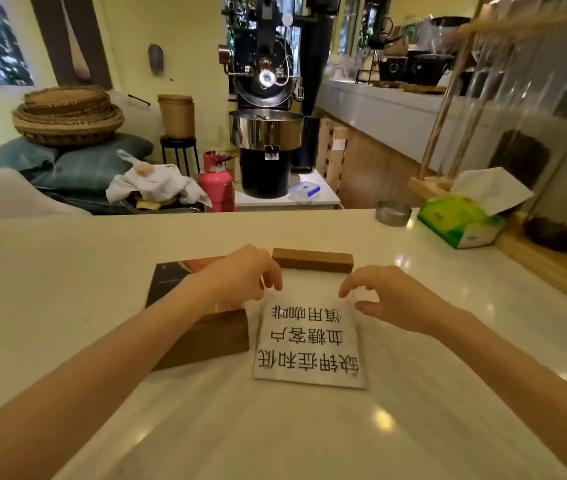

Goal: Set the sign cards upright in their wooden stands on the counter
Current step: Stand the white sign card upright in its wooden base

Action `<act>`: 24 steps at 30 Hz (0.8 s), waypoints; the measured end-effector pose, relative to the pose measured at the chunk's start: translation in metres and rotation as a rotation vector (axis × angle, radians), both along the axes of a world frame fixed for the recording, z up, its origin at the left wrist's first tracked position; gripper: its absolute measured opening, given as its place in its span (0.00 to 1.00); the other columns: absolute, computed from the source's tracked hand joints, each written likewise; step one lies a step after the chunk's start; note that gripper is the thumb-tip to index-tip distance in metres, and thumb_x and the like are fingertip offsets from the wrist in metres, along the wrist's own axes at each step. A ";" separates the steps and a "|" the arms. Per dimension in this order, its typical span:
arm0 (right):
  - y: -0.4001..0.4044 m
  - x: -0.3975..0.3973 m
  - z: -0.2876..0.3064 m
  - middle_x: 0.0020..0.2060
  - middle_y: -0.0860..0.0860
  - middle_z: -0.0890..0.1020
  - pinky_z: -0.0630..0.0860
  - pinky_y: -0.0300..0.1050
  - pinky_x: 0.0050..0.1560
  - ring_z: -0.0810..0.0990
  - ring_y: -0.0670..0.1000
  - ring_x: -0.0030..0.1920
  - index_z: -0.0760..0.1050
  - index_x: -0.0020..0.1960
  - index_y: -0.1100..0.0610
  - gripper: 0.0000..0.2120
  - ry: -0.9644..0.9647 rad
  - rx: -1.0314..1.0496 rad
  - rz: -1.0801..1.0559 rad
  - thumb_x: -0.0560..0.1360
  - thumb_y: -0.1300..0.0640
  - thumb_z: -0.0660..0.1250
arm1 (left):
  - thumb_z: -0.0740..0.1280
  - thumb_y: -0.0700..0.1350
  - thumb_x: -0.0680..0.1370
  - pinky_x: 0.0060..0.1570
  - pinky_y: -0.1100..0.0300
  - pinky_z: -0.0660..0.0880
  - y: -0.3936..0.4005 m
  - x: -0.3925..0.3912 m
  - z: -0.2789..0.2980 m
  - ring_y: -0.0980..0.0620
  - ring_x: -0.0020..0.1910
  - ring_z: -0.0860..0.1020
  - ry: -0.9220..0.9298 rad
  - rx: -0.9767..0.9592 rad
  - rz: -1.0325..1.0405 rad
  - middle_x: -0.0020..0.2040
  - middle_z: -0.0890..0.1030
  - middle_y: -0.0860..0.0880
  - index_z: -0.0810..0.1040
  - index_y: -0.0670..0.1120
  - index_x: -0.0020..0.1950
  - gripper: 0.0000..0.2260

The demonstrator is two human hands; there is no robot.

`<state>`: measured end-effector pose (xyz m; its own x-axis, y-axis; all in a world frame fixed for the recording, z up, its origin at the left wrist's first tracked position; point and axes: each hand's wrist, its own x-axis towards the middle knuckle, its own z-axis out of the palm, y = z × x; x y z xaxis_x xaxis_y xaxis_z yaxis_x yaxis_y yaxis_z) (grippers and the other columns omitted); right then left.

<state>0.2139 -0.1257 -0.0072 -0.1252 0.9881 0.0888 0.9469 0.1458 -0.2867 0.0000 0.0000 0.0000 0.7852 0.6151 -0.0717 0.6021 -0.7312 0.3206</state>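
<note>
A white sign card (309,344) with black printed characters lies flat on the pale counter (67,271), its far end near a small wooden stand (312,260). My left hand (244,275) rests on the card's far left corner, fingers curled down. My right hand (386,299) hovers at the far right corner with fingers apart, thumb beside the card's edge. A dark picture card (168,280) lies to the left under my left forearm, with a larger wooden stand (206,341) lying at its near end.
A green tissue box (458,223) and a round metal tin (393,213) sit at the counter's far right. A wooden rack (429,187) stands behind them. Beyond the counter edge are a black coffee roaster (264,98), a pink gas cylinder (216,181) and stacked baskets (67,116).
</note>
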 end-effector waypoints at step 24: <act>0.003 0.025 -0.039 0.59 0.44 0.73 0.65 0.22 0.59 0.72 0.41 0.61 0.73 0.62 0.53 0.17 0.346 0.226 -0.042 0.75 0.62 0.62 | 0.72 0.39 0.69 0.44 0.76 0.74 0.013 -0.002 -0.001 0.58 0.47 0.80 -0.207 -0.031 -0.007 0.56 0.82 0.48 0.81 0.45 0.54 0.14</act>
